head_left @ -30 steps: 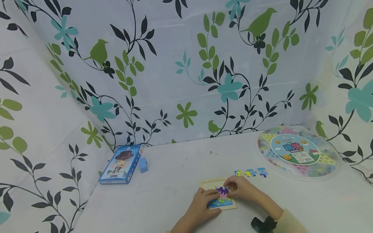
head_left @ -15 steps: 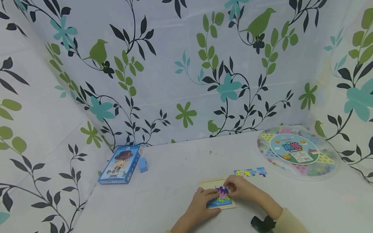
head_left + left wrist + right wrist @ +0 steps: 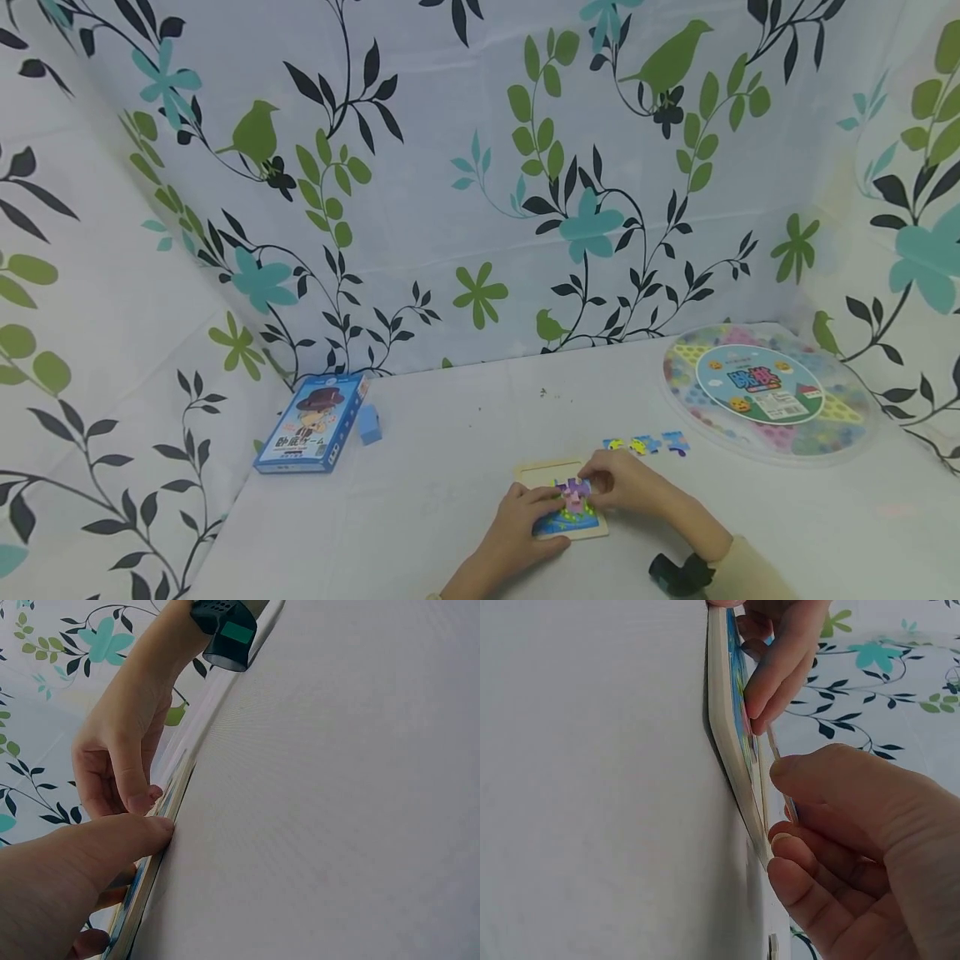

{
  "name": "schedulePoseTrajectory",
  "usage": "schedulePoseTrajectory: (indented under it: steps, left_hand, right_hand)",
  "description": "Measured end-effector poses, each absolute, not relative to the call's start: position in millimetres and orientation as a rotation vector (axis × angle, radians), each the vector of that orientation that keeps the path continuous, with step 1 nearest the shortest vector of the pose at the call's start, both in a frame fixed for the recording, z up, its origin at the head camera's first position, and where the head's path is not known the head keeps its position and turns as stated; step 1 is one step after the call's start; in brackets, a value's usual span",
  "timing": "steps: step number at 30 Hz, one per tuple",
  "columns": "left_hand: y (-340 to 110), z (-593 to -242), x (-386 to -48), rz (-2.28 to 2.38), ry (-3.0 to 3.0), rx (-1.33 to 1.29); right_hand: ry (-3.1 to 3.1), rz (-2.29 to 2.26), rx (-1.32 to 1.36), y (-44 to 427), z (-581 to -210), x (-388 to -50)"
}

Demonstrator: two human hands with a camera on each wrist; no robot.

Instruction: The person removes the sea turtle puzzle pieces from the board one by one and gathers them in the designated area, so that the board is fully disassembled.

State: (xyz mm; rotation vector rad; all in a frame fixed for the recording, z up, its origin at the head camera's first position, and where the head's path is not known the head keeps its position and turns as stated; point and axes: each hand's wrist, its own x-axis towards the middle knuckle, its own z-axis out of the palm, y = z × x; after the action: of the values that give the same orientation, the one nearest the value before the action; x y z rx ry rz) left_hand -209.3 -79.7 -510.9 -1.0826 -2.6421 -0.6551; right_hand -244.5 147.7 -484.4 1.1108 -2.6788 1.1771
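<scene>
A small wooden puzzle tray [image 3: 542, 473] lies on the table, with a partly assembled blue, green, pink and purple jigsaw inside. My left hand [image 3: 516, 527] holds the tray, thumb at its near edge and fingers on the picture. My right hand [image 3: 628, 483] pinches a thin puzzle piece [image 3: 790, 808] between thumb and fingers. In the right wrist view this piece is tilted, edge raised above the tray. Under the left wrist camera, the left thumb [image 3: 142, 834] presses the tray's edge. Fingers hide part of the picture.
Several loose puzzle pieces [image 3: 645, 445] lie behind the tray. A round clear-lidded game box [image 3: 855, 417] stands at the back right. To the left are a blue card-game box [image 3: 311, 425] and a small blue block [image 3: 369, 425]. A patterned cloth [image 3: 405, 208] hangs behind.
Purple parts of the picture near the right fingertips look lighter now, and the piece there appears to have tilted. The right hand has shifted very slightly; the left hand stays in place.
</scene>
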Motion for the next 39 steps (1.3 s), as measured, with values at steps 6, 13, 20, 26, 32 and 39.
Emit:
schedulePoseTrajectory:
  steps: [6, 13, 20, 26, 32, 39]
  left_hand:
    - [-79, -510, -210, -0.647, -2.623, -1.089]
    - [-80, -511, -211, -0.643, -2.659, -1.082]
    - [-79, -509, -210, -0.654, -2.665, -1.073]
    - [-78, -509, -209, -0.659, -2.691, -1.058]
    - [-78, -512, -210, -0.655, -2.706, -1.045]
    - [-78, -511, -210, -0.658, -2.7, -1.044]
  right_hand:
    - [-2.649, 1.167, 1.138, 151, -481, -248]
    - [-2.64, 1.121, 1.131, 154, -478, -249]
    - [-2.661, 1.119, 1.082, 166, -476, -246]
    - [-2.703, 1.139, 1.021, 175, -476, -244]
    - [-2.693, 1.122, 1.027, 185, -476, -243]
    - [-2.679, 1.086, 0.999, 199, -475, -241]
